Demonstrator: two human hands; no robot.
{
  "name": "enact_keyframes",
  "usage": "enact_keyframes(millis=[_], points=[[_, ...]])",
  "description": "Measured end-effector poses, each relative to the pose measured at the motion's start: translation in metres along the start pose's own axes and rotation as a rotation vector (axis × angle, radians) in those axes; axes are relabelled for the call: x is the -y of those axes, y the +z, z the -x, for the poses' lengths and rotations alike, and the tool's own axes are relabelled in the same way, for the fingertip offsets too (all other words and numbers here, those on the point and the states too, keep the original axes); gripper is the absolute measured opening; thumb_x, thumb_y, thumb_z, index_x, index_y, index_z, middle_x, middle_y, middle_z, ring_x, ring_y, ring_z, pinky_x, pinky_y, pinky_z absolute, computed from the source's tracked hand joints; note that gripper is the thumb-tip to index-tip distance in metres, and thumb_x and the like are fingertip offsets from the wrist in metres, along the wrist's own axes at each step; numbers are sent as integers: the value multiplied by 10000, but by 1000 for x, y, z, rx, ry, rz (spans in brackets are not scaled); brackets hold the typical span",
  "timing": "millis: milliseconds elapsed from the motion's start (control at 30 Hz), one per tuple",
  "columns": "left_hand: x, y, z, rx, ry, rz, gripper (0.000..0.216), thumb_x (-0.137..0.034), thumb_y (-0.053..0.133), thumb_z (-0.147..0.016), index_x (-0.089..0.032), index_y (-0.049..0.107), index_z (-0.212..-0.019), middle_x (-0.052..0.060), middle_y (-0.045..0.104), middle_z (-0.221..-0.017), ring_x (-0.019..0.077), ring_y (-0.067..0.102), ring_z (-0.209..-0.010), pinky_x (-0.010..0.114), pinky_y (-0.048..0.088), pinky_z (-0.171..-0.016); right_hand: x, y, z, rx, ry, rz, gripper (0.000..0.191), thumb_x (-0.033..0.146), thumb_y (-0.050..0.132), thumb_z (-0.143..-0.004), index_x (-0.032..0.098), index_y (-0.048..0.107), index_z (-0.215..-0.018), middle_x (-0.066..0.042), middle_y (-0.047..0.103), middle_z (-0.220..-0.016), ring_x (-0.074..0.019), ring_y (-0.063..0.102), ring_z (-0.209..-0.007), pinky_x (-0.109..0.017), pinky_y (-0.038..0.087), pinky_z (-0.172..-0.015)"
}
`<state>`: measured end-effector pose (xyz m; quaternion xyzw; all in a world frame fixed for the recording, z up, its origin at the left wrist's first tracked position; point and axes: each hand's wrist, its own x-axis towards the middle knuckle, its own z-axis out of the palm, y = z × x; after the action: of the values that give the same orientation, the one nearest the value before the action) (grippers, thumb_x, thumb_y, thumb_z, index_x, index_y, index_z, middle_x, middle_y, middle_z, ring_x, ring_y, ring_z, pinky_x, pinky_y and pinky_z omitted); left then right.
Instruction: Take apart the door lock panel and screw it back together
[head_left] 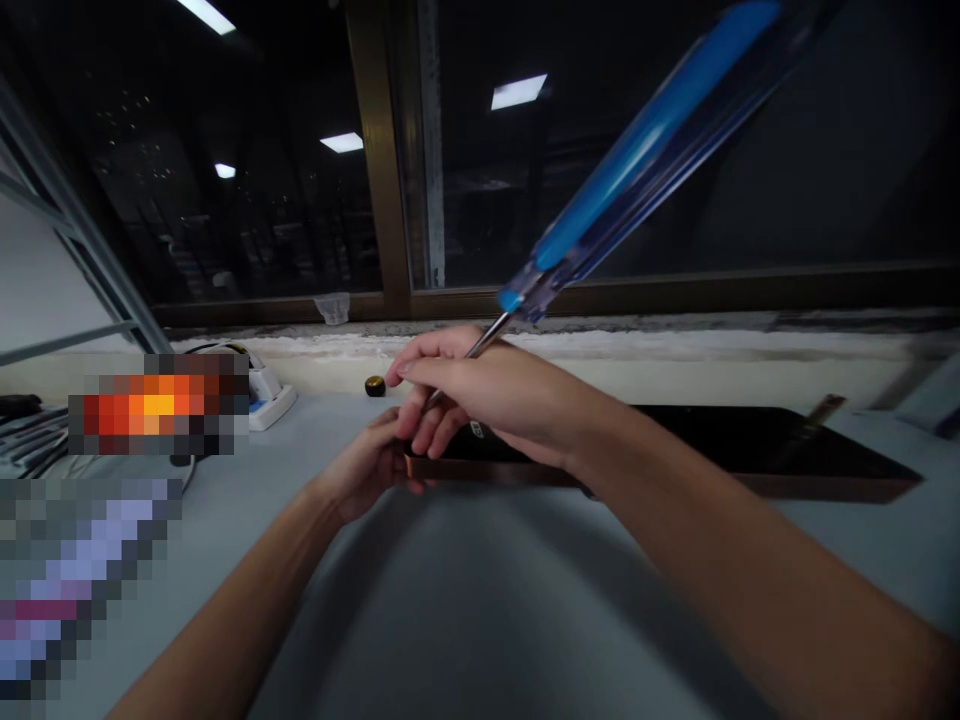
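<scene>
My right hand (480, 395) is closed around the metal shaft of a long screwdriver whose blue translucent handle (645, 150) slants up toward the top right. The tip is hidden behind my fingers, at the left end of a flat dark slab-like device (750, 445) lying on the grey table. My left hand (375, 465) is curled against that same left end of the device, steadying it from the near side. Both hands meet at the device's corner.
A small dark round knob (375, 386) sits on the table just beyond my hands. A white plug strip (270, 395) with cables lies at the left, near stacked papers (30, 440). A dark window and sill (600, 345) run behind the table.
</scene>
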<state>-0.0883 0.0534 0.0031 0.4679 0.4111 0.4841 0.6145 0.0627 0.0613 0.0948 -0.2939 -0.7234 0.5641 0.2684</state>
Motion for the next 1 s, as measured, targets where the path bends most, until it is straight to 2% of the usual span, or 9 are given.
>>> enact_keyframes(millis=[133,300,567,1000], points=[[-1,-1,1,-6,-23,-3,197,-297,553,-751,-159,529,-890,27,628,-678,141,611,-530,219,463,-446,5,-8,5,-19,2,16,118,109,405,-792,157,513,-802,-26,607,-558,-98,551,-440,-218,476,-447],[-3,2,2,-12,-32,-10,202,-274,564,-723,-150,529,-878,38,631,-698,149,614,-533,223,450,-442,4,-10,7,-6,5,4,138,111,375,-812,152,506,-799,-25,597,-531,-95,531,-409,-213,459,-425],[-3,2,0,-23,-48,-7,210,-251,555,-721,-153,522,-904,19,614,-645,142,610,-517,215,455,-443,4,-16,7,3,-14,-10,110,158,404,-817,156,514,-819,-33,606,-543,-101,533,-408,-208,455,-403],[-4,2,1,-25,-45,-37,202,-243,542,-727,-151,517,-905,23,607,-663,144,604,-513,220,448,-431,1,-18,6,6,-7,0,103,134,416,-809,159,516,-802,-21,605,-539,-96,537,-416,-205,456,-410]])
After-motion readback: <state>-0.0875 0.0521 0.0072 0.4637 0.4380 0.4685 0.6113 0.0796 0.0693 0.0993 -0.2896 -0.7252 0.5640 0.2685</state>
